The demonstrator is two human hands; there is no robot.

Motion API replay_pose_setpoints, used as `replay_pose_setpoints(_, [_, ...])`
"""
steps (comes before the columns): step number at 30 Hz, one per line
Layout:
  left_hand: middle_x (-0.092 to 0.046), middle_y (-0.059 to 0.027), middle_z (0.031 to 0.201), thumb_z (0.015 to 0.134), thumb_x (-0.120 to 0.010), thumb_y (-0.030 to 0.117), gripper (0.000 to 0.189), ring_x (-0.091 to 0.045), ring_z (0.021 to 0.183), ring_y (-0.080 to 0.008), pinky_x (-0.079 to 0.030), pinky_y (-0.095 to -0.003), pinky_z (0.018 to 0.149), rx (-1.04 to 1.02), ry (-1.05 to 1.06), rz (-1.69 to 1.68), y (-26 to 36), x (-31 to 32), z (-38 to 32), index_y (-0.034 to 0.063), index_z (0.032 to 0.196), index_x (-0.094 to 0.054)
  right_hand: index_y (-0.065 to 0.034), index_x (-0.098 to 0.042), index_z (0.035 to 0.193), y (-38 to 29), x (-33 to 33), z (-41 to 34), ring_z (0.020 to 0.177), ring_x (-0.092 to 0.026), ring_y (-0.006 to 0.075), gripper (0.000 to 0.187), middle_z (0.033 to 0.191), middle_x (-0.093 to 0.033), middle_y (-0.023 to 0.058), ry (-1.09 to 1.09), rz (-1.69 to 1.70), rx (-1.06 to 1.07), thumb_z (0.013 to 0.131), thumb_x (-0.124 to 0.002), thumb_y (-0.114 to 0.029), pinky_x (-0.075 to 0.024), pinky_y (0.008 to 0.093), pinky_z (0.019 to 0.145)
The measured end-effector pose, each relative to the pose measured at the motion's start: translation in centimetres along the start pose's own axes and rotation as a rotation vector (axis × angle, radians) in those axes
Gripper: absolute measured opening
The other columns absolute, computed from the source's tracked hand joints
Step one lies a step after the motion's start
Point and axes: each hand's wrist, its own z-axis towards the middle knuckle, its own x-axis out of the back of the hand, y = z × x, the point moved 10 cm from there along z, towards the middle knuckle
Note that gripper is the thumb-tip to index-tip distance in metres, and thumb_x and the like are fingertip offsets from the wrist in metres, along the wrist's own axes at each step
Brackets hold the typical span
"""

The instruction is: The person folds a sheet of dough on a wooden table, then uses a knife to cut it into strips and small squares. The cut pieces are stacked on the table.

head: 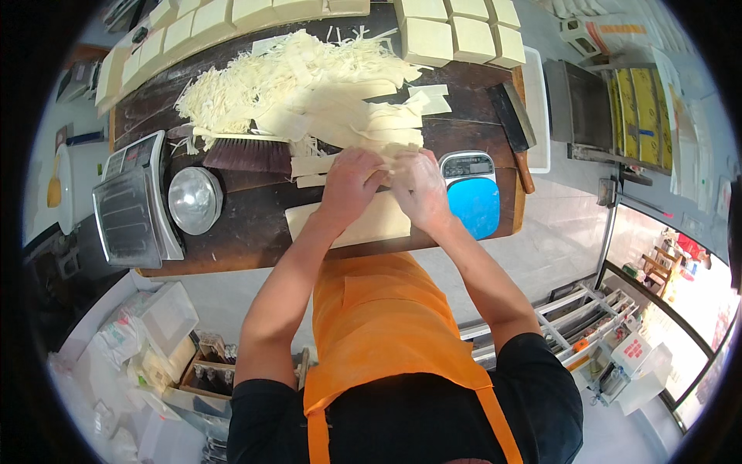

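My left hand (pixel 355 184) and my right hand (pixel 418 187) are close together above the near part of the dark wooden table, fingers curled on pale dough strips (pixel 387 168). The fingertips are partly hidden against the dough. Just below my hands lies a flat rectangular dough stack (pixel 379 223) at the table's front edge. Behind them, overlapping dough sheets (pixel 342 119) lead to a large heap of shredded dough (pixel 255 84). Two cut dough strips (pixel 310 166) lie left of my left hand. A brush with dark bristles (pixel 248 155) rests against the heap.
A small scale with a blue plate (pixel 473 206) is right of my hands. A cleaver (pixel 510 119) lies by the right table edge. At left are a metal bowl (pixel 194 200) and a larger scale (pixel 130 214). Stacked dough blocks (pixel 427 43) line the far side.
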Motion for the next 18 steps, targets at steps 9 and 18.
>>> replay_pose_setpoints(9, [-0.074,-0.0041,0.092,0.105,-0.080,0.014,0.017,-0.066,0.087,-0.0087,-0.055,-0.0302,0.077,0.326,-0.191,-0.529,1.7,2.6,-1.2,0.0014,0.112,-0.071,0.0015,-0.076,0.116,1.2,-2.5,-0.7,0.098,-0.066,0.0094,0.034,0.107,-0.076,0.0043,-0.475,0.716,-0.779,0.093,-0.089,-0.021,-0.0546,0.0295,0.089])
replay_pose_setpoints(18, [-0.071,-0.0034,0.088,0.094,-0.084,0.021,0.027,-0.062,0.082,-0.0103,-0.050,-0.0301,0.071,0.328,-0.528,-0.324,2.3,3.8,-5.0,-0.0018,0.099,-0.069,0.0023,-0.073,0.109,-4.5,1.4,-1.3,0.086,-0.064,0.0056,0.023,0.097,-0.074,0.0002,-0.399,0.432,-0.518,0.095,-0.087,-0.008,-0.0513,0.0257,0.068])
